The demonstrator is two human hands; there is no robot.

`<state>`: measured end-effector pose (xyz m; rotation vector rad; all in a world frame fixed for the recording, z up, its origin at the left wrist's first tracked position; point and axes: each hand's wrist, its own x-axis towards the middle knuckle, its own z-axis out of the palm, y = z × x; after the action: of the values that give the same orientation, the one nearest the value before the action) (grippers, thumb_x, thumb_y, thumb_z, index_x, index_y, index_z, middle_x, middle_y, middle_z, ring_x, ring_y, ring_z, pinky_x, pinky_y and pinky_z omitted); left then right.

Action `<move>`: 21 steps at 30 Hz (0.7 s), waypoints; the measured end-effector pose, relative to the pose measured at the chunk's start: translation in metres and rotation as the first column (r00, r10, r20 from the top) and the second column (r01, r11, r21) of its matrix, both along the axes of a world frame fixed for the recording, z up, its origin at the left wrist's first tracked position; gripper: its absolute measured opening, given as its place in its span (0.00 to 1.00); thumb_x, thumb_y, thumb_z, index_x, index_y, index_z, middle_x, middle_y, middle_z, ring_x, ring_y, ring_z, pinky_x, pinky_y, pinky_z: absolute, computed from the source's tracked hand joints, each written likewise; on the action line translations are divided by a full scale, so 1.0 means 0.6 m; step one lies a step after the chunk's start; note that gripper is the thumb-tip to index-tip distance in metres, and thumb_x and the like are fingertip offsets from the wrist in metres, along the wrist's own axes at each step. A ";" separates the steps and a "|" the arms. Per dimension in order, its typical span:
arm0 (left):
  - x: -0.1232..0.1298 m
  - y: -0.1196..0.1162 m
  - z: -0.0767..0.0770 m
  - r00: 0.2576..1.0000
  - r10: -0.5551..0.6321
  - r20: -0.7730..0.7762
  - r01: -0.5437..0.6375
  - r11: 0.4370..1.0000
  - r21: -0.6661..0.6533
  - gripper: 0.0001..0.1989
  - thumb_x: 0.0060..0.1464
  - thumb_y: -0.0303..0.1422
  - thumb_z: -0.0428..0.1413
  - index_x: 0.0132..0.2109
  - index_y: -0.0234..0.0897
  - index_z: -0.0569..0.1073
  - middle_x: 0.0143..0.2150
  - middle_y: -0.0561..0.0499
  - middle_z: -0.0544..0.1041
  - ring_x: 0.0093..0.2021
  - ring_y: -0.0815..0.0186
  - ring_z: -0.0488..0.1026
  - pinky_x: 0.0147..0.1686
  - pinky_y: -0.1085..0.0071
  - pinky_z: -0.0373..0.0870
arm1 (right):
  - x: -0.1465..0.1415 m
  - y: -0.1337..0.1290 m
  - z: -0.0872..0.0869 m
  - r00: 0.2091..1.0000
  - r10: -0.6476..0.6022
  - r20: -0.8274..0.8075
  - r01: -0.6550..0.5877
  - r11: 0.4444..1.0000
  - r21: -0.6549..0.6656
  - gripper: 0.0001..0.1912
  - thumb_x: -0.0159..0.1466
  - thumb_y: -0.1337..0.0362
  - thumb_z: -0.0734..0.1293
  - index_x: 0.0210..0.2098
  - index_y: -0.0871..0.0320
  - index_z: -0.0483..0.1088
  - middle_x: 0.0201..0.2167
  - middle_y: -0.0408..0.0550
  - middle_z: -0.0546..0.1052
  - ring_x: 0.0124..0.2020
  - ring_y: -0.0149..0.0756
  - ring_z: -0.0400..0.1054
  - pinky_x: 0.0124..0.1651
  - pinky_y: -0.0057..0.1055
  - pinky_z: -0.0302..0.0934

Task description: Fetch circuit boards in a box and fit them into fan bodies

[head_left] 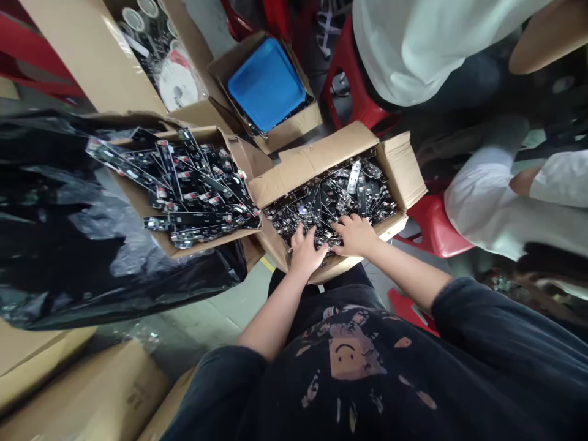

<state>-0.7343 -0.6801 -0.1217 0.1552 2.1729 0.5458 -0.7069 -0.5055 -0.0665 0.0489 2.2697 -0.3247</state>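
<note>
Logged from my remote station: left hand (305, 251) and right hand (353, 236), both open with fingers spread, resting side by side on loose black circuit boards (328, 199) heaped in a cardboard box (395, 165). Adjacent: second box (206, 243) of longer boards. Left of that: black plastic bag (59, 226).
</note>
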 end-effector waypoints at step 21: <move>-0.002 0.000 0.018 0.989 -0.083 0.125 0.111 0.964 -0.240 0.39 0.57 0.53 0.50 0.68 0.38 0.54 0.66 0.37 0.65 0.63 0.50 0.67 0.59 0.58 0.64 | -0.041 0.036 -0.025 0.928 0.371 0.023 -0.369 0.927 -0.069 0.33 0.60 0.52 0.69 0.61 0.54 0.61 0.53 0.57 0.73 0.51 0.49 0.69 0.48 0.39 0.66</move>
<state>-0.7355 -0.6801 -0.1108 0.0923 2.0880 0.2201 -0.7318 -0.4839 -0.0812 -0.4008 2.1745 -0.1921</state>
